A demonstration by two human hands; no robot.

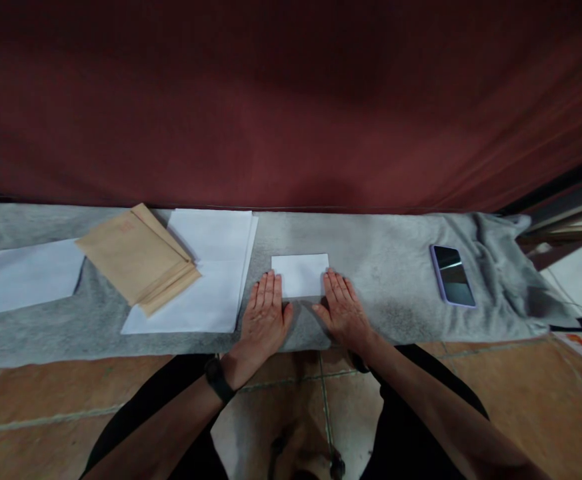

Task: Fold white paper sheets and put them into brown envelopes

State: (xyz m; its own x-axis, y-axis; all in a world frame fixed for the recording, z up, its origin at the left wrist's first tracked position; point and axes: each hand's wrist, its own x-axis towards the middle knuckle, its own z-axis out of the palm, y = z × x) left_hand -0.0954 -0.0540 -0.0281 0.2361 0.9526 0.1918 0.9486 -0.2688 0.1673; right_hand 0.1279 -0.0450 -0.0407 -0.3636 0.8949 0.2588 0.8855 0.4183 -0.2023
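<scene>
A small white rectangle of paper [301, 275], seemingly folded, lies flat on the grey cloth in front of me. My left hand [265, 313] rests palm down at its left edge, fingers stretched out and fingertips touching the paper's side. At the opposite edge my right hand [341, 310] lies flat too, its fingertips against the paper's right side. Both thumbs point inward below the paper. Neither hand grips anything.
Left of my hands, several brown envelopes [138, 257] overlap a stack of white sheets [211, 293]. Another white paper [25, 277] lies farther left. A phone in a purple case [453, 275] sits to the right on the grey cloth [381, 247]. A dark red curtain [291, 133] hangs behind.
</scene>
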